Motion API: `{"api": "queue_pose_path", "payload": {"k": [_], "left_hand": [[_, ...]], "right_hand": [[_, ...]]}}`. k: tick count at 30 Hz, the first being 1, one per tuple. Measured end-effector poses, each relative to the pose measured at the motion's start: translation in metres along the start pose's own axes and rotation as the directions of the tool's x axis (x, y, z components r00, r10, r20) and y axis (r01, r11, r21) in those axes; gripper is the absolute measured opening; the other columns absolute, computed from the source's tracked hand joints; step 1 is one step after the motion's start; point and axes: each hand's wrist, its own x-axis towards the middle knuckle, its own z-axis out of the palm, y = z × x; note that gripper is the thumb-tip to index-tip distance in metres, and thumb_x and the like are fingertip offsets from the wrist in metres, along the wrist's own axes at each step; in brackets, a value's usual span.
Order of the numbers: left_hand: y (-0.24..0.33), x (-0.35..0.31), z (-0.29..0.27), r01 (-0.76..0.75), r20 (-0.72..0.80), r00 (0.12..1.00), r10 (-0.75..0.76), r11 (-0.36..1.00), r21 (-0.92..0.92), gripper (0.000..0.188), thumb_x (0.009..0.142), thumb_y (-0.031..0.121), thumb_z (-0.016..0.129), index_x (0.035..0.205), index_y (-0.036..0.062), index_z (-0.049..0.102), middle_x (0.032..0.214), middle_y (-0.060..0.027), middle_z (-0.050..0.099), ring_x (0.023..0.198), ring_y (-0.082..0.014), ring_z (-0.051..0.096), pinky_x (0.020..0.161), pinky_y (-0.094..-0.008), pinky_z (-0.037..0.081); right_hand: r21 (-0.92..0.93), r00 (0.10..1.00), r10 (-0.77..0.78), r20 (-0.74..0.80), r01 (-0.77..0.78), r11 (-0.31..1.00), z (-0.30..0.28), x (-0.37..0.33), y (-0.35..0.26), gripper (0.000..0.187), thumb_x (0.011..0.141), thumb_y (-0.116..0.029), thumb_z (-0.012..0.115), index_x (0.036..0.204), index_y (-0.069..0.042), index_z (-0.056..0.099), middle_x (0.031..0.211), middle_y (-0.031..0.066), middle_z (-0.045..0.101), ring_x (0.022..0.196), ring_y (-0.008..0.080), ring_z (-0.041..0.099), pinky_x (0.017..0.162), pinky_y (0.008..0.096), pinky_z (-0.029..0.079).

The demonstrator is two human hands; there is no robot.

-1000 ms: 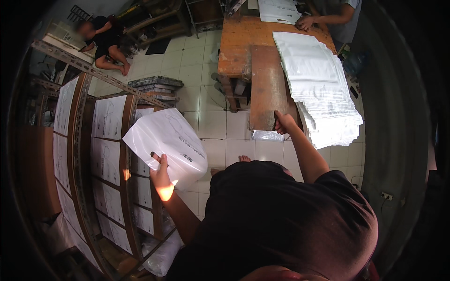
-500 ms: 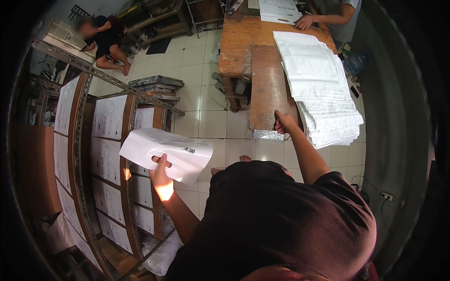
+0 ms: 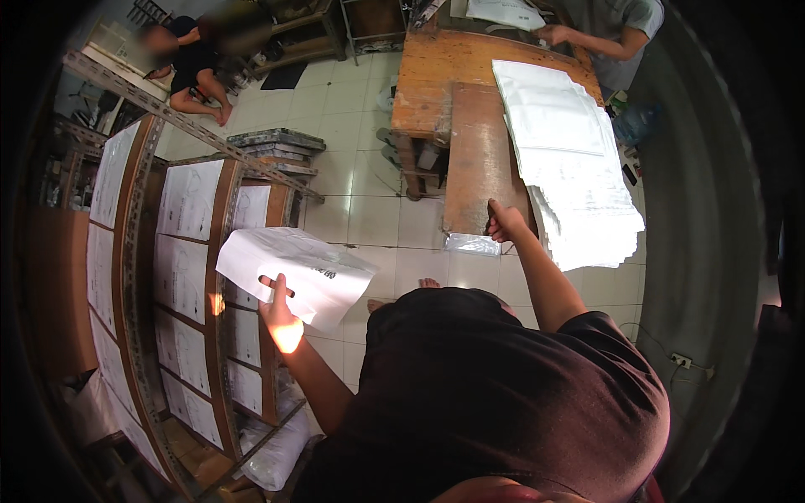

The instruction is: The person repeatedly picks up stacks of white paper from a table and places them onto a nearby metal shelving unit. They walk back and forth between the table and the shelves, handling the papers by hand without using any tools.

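A white plastic bag (image 3: 314,260) with dark print and an oval cut-out handle hangs from my left hand (image 3: 279,317), which is closed on it beside the handle hole. Bright light falls on that wrist. My right hand (image 3: 508,223) is curled at the near right corner of a brown wooden board (image 3: 478,168), its thumb toward the board; what its fingers hold, if anything, is hidden. Beside the board lies a tall, fanned stack of white bags (image 3: 579,168), reaching past the near edge of the wooden table (image 3: 423,75). Clear plastic (image 3: 472,244) shows under the board's near end.
To my left stands a metal rack (image 3: 226,293) of wooden frames bearing printed white sheets (image 3: 184,268). Across the table, another person's hand (image 3: 551,34) holds a white bag (image 3: 506,12). A person (image 3: 197,71) sits at the far left. Dark frames (image 3: 272,147) are piled beyond the rack.
The bag in my left hand has tilted slightly, and the view has shifted a little. My right hand stays at the board's corner. The other person's bag has been lifted and drawn back.
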Motion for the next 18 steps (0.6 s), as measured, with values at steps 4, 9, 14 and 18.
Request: {"api": "queue_pose_path", "payload": {"k": [4,9,14,18], "left_hand": [[0.0,-0.002,-0.003,0.024,-0.006,1.0,-0.024,0.999,0.036,0.019,0.081,0.013,0.068,0.095,0.0101,0.055,0.064,0.0023,0.04,0.063,-0.0088,0.042,0.063,-0.0254,0.037],[-0.005,0.005,-0.015,0.036,-0.009,0.999,-0.036,0.995,0.094,0.025,0.078,0.018,0.069,0.099,0.0101,0.057,0.066,-0.0007,0.044,0.063,-0.0115,0.047,0.057,-0.0288,0.042],[0.008,-0.007,-0.025,0.033,-0.057,0.998,-0.027,0.994,0.101,0.017,0.081,0.019,0.067,0.089,0.0081,0.056,0.063,0.0018,0.042,0.064,-0.0092,0.041,0.064,-0.0244,0.034],[0.007,-0.001,-0.038,0.007,-0.065,0.998,-0.002,0.997,0.071,0.014,0.082,0.014,0.066,0.09,0.008,0.057,0.064,0.0027,0.043,0.064,-0.0082,0.042,0.063,-0.0242,0.034]], "right_hand": [[-0.03,1.0,-0.004,-0.004,0.003,1.0,0.0,-0.001,0.0,0.057,0.085,-0.06,0.047,0.066,-0.006,0.051,0.059,0.0102,0.059,0.042,0.021,0.056,0.039,0.033,0.045],[-0.373,0.885,-0.453,-0.109,0.386,0.844,0.003,-0.008,0.006,0.044,0.087,-0.044,0.056,0.07,-0.003,0.055,0.058,0.0111,0.06,0.043,0.0228,0.058,0.043,0.0337,0.047],[-0.822,0.387,-0.911,-0.142,0.467,0.326,-0.008,-0.043,-0.057,0.036,0.078,-0.029,0.069,0.102,-0.004,0.058,0.1,0.0136,0.062,0.09,0.0282,0.06,0.075,0.0362,0.049],[-0.986,0.314,-0.949,-0.021,0.153,0.072,-0.039,0.004,-0.088,0.054,0.074,-0.021,0.068,0.123,-0.008,0.049,0.136,0.0153,0.041,0.127,0.0356,0.038,0.105,0.0478,0.032]]}}
